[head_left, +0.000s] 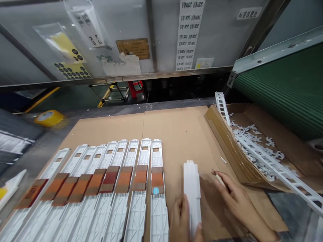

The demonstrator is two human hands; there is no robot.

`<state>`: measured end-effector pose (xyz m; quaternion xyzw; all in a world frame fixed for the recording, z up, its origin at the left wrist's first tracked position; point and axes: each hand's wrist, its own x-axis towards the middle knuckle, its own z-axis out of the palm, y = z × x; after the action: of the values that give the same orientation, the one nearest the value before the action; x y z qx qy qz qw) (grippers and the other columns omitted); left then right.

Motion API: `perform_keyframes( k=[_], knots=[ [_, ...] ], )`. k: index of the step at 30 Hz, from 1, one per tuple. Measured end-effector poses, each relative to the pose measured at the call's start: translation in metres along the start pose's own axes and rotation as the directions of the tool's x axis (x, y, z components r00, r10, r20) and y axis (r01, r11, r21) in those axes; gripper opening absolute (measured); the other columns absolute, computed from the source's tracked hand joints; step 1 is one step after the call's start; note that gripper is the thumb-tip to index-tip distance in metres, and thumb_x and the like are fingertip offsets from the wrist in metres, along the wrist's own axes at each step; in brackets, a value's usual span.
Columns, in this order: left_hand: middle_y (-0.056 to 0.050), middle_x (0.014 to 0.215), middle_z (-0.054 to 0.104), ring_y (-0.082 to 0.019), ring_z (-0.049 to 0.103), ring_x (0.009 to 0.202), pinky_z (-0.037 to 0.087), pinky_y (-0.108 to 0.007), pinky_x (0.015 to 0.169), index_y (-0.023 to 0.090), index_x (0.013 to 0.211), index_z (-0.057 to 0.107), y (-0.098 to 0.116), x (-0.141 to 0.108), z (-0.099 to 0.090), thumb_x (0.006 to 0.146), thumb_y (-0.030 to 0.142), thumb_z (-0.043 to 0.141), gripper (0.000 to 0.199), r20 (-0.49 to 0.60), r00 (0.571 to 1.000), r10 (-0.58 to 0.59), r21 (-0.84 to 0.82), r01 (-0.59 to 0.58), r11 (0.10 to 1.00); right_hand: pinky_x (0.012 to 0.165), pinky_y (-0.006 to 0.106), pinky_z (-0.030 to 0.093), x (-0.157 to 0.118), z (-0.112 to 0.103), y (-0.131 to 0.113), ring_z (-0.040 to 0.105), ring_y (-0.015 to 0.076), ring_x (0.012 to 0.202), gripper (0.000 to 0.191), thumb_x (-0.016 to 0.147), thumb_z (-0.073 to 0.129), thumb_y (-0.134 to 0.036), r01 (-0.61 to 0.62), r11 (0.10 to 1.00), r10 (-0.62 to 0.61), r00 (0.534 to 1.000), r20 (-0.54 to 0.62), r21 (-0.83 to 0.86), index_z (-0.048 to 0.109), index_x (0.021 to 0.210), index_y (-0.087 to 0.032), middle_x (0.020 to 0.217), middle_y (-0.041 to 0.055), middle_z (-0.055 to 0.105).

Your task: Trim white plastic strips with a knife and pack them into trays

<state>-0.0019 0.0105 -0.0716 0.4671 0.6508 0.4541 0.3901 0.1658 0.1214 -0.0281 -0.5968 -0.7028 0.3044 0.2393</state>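
My left hand (pixel 179 215) is wrapped round a long white plastic panel (pixel 191 188), its smooth face up and its far end pointing away from me. To the right, apart from the panel, my right hand (pixel 233 195) is closed in a pinch on a thin pale stick-like tool (pixel 220 179), mostly hidden by the fingers. Left of my hands, several white plastic panels lie side by side with their ribbed faces up. Brown and orange pads (pixel 156 181) cross them, and the nearest pad bears a round blue sticker (pixel 155 191).
A cardboard box (pixel 219 141) at the right holds white plastic scraps (pixel 252 134) and a long ladder-like white strip (pixel 272 164) resting over its edge. Cardboard sheeting (pixel 176 131) covers the table. A yellow tape roll (pixel 49 118) lies at the far left. A grey panel (pixel 164 33) with labels stands behind.
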Motion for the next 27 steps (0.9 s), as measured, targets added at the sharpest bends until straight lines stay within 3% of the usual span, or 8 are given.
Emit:
perform_keyframes(
  k=[1,3,5,7,12,16,22,27],
  knots=[
    [-0.015,0.127,0.052,-0.031,0.046,0.119,0.038,-0.044,0.101,0.015,0.131,0.048,0.007,0.006,-0.009,0.077,0.023,0.053,0.054,0.051,0.994,-0.098,-0.301,0.109,0.948,0.071,0.028,0.054,-0.005,-0.001,-0.002,0.065,0.0186,0.081,0.040,0.093,0.038,-0.049,-0.027,0.996,0.029,0.999,-0.023,0.087,0.055,0.110,-0.017,0.087,0.0066,0.068],
    [-0.010,0.122,0.058,-0.027,0.052,0.113,0.042,-0.036,0.097,0.017,0.126,0.053,0.022,0.018,-0.027,0.080,0.032,0.052,0.048,0.219,0.940,-0.260,-0.747,0.333,0.575,0.058,0.025,0.051,-0.017,0.000,-0.004,0.060,0.0156,0.062,0.041,0.093,0.035,-0.051,-0.065,0.968,0.071,0.997,-0.017,0.242,0.054,0.106,-0.017,0.069,0.0021,0.061],
    [-0.009,0.107,0.065,-0.021,0.060,0.093,0.048,-0.030,0.083,0.015,0.120,0.058,0.036,0.027,-0.042,0.082,0.035,0.049,0.043,0.373,0.868,-0.327,-0.864,0.453,0.218,0.054,0.025,0.049,-0.031,0.002,-0.004,0.056,0.0146,0.057,0.042,0.093,0.033,-0.053,-0.096,0.935,0.091,0.995,0.033,0.340,0.052,0.107,-0.017,0.066,0.0014,0.059],
    [-0.009,0.091,0.067,-0.017,0.060,0.075,0.049,-0.027,0.071,0.012,0.120,0.057,0.045,0.032,-0.054,0.085,0.033,0.044,0.044,0.440,0.829,-0.346,-0.873,0.485,0.053,0.057,0.026,0.049,-0.044,0.007,-0.001,0.058,0.0155,0.058,0.046,0.092,0.032,-0.056,-0.135,0.925,0.105,0.989,0.101,0.354,0.050,0.111,-0.017,0.068,0.0024,0.061],
    [-0.012,0.084,0.065,-0.018,0.058,0.068,0.048,-0.028,0.064,0.001,0.123,0.051,0.054,0.024,-0.068,0.082,0.033,0.037,0.054,0.429,0.847,-0.315,-0.895,0.444,-0.026,0.046,0.026,0.044,-0.074,0.019,0.015,0.052,0.0153,0.044,0.049,0.090,0.023,-0.064,-0.251,0.940,0.187,0.946,0.265,0.230,0.048,0.094,-0.022,0.055,-0.0008,0.056],
    [-0.013,0.086,0.063,-0.018,0.057,0.071,0.047,-0.027,0.065,-0.002,0.118,0.054,0.058,0.015,-0.073,0.079,0.033,0.041,0.055,0.386,0.885,-0.259,-0.919,0.392,-0.030,0.046,0.025,0.042,-0.091,0.027,0.021,0.053,0.0144,0.046,0.049,0.092,0.021,-0.062,-0.205,0.967,0.145,0.932,0.333,0.154,0.043,0.070,-0.025,0.052,-0.0012,0.053],
    [-0.012,0.081,0.062,-0.018,0.056,0.065,0.046,-0.028,0.060,-0.001,0.118,0.054,0.062,0.004,-0.086,0.074,0.035,0.044,0.057,0.368,0.886,-0.282,-0.927,0.375,-0.030,0.049,0.032,0.043,-0.087,0.041,0.021,0.060,0.0231,0.050,0.040,0.092,0.022,-0.055,-0.022,0.985,0.062,0.971,0.230,-0.172,0.048,0.085,-0.025,0.051,-0.0004,0.056],
    [-0.011,0.083,0.064,-0.018,0.058,0.064,0.047,-0.027,0.059,0.002,0.119,0.054,0.061,-0.005,-0.097,0.084,0.039,0.037,0.053,0.316,0.897,-0.311,-0.946,0.321,-0.036,0.050,0.039,0.044,-0.064,0.043,0.016,0.064,0.0309,0.066,0.036,0.094,0.021,-0.038,0.143,0.797,-0.076,0.988,0.137,-0.587,0.052,0.087,-0.021,0.067,0.0075,0.061]
  ],
)
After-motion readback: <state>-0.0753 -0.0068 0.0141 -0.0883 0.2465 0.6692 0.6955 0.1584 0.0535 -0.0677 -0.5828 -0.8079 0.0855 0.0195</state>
